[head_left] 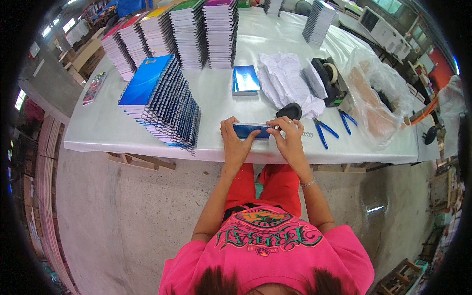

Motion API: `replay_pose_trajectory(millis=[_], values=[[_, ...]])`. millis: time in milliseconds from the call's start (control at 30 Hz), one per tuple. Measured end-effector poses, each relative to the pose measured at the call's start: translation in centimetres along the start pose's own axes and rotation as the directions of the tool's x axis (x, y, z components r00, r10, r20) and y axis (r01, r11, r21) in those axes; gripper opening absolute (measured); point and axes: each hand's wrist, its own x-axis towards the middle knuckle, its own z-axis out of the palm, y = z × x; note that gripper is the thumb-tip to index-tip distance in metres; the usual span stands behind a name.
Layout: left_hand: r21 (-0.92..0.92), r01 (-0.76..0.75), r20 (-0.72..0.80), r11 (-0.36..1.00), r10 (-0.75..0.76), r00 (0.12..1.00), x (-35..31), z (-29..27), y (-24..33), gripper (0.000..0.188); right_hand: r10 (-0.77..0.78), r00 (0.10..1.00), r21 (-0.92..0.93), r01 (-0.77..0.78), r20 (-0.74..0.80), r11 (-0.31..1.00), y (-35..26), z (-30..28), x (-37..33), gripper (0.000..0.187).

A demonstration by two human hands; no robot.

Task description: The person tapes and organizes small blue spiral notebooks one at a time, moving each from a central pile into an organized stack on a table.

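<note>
Near the table's front edge I hold a small blue-covered notebook (248, 131) upright on its edge between both hands. My left hand (236, 142) is closed round its left end, thumb against the cover. At the other end, the fingers of my right hand (289, 140) pinch the upper right corner, by the metal spiral coil (307, 134) that sticks out past them. How far the coil runs through the pages is hidden by my fingers. A black rounded object (289, 111) lies just beyond my right hand. To the right rest two blue-handled pliers (324, 133) (347, 121).
A tall stack of blue spiral notebooks (152, 83) leans at left, with more coloured stacks (189, 37) behind. Beyond my hands lie unbound blue booklets (246, 79) and crumpled paper (290, 78). A black tape dispenser (329, 81) and a clear plastic bag (378, 98) stand right.
</note>
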Motion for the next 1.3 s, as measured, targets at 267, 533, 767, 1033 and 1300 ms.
replay_pose_trajectory(millis=[267,533,767,1033,1300], values=[[0.001,0.026,0.024,1.0,-0.026,0.999,0.0,0.0,0.1,0.067,-0.006,0.993,-0.037,0.002,-0.114,0.999,0.1,0.9,0.0,0.011],[0.005,0.016,0.034,1.0,-0.016,0.999,0.0,-0.3,0.1,0.066,-0.048,0.999,-0.133,0.045,-0.02,0.99,-0.5,0.6,0.1,0.01],[-0.004,-0.009,0.059,1.0,0.009,0.998,0.1,-0.5,0.5,0.068,-0.091,0.994,-0.157,0.082,-0.053,0.984,-1.0,0.1,0.2,0.011],[-0.064,0.036,0.201,0.997,-0.023,0.979,2.0,-3.5,-0.8,0.065,0.135,0.99,-0.186,-0.123,0.053,0.975,4.4,-2.8,2.3,0.034],[-0.149,0.118,0.349,0.982,-0.059,0.935,2.5,-3.7,-2.5,0.084,-0.041,0.989,-0.112,0.057,0.142,0.992,8.8,-2.5,1.1,0.052]])
